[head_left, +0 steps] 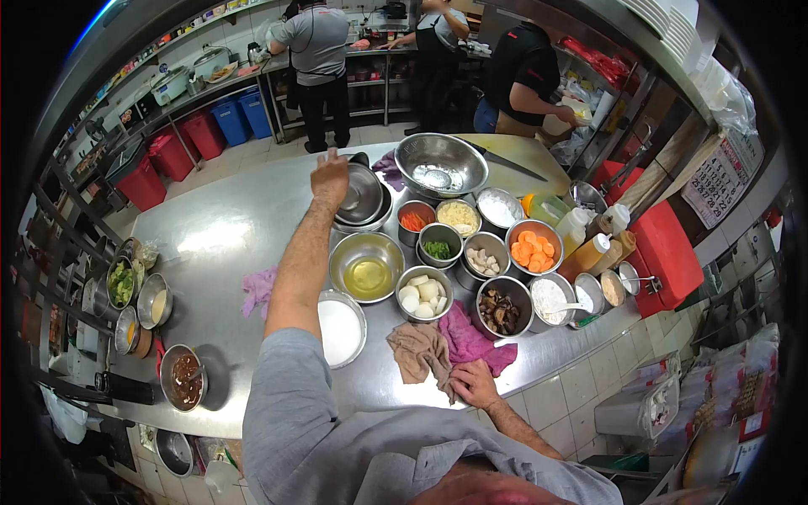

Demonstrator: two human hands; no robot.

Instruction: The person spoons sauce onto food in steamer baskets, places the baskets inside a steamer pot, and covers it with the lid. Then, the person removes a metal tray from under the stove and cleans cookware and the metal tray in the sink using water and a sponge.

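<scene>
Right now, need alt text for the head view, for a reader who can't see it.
A person at a steel counter reaches the left hand out to a stack of empty bowls, while the right hand rests by a purple cloth. Small bowls of carrots, mushrooms and oil sit between; three people work behind.

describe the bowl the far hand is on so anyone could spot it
On the steel table, find the big colander at the far edge. Just left of it sits a stack of empty metal bowls, the left hand on its rim; neighbouring bowls hold food.

Orange carrots [534, 251], green herbs [437, 249], a magenta cloth [473, 342], a brown cloth [418, 349], red bins [172, 156].
</scene>
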